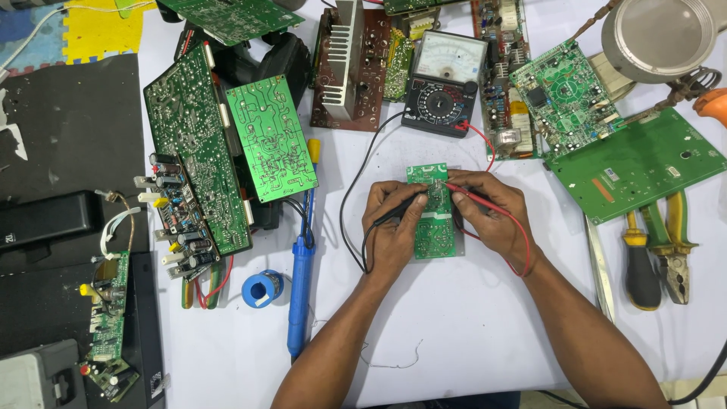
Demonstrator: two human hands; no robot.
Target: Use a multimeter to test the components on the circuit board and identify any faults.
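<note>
Both my forearms came up from the bottom edge onto the white worktop (454, 333). My left hand (391, 227) was closed around one thin black test probe (401, 210), and my right hand (492, 214) pinched one thin red test probe (463, 192); both tips met on the small green rectangular circuit board (434, 227) lying flat between my hands. One black lead and one red lead ran up to the single black analogue multimeter with a white dial (445, 83), well above the board. To the left I counted one blue-handled soldering iron (302, 284) and one blue spool of solder wire (262, 288) just beside it. On the right lay one large green flat panel board (644, 163), one pair of yellow-and-green-handled pliers (672, 242) and one black-handled screwdriver (641, 265).
</note>
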